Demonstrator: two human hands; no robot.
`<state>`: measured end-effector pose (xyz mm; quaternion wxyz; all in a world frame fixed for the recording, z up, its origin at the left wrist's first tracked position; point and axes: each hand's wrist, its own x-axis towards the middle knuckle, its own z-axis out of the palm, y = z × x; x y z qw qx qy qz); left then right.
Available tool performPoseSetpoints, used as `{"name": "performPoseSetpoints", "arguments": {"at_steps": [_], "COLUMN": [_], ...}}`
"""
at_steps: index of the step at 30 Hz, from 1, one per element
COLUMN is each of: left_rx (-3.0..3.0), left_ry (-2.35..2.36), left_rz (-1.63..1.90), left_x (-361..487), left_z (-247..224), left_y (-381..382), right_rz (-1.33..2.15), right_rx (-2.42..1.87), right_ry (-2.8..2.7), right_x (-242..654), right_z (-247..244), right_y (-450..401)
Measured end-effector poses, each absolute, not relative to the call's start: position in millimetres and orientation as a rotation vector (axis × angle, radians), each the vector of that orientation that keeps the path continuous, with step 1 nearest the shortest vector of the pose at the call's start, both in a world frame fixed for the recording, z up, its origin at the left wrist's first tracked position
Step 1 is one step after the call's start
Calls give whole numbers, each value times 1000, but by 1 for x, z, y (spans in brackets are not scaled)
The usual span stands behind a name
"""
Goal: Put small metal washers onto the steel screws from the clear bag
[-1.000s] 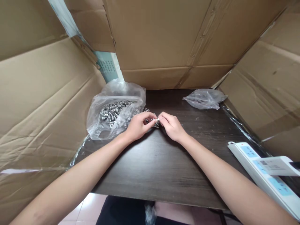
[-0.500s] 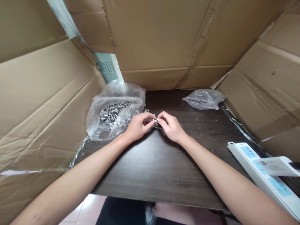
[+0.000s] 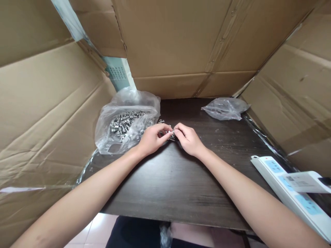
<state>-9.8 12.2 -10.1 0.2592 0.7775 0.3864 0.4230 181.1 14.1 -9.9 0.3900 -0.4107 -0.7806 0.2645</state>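
Observation:
My left hand [image 3: 155, 136] and my right hand [image 3: 188, 138] meet at the middle of the dark table. Between their fingertips is a small silvery bolt [image 3: 171, 132], lying roughly level. Thumb and forefinger of each hand are closed on it, the left at one end and the right at the other. Whether a nut sits on it is too small to tell. Under and behind the fingers lie several loose metal bolts [image 3: 161, 121], partly covered by the hands. Left of my left hand, an open clear plastic bag [image 3: 103, 132] holds a heap of similar metal pieces [image 3: 124, 124].
A crumpled clear bag [image 3: 224, 109] lies at the back right. Along the right side runs a white power strip [image 3: 284, 186] with a plug and label. Cardboard walls [image 3: 181, 41] enclose the dark table [image 3: 165, 186] at the back and both sides.
Both hands stay in almost the same place, still pinching the bolt. Only the fingertips have shifted very slightly; the bags and power strip have not moved.

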Motion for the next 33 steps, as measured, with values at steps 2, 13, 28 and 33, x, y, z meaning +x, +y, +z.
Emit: {"name": "performPoseSetpoints", "arguments": {"at_steps": [2,13,28,33], "left_rx": [2108,2132,2087,2082], "left_ry": [1043,1032,1067,1063], "left_rz": [1143,1146,1154,1145], "left_x": [-10,-10,-10,-10], "left_z": [-10,-12,-11,-12], "left_y": [12,12,13,13], "right_rz": [674,693,729,701], "right_rx": [-1050,-1073,-1044,-1044], "right_ry": [-1980,-1991,-1943,-1958], "right_x": [181,180,181,182], "right_z": [-10,-10,-8,-9], "right_y": [14,14,13,14]}}
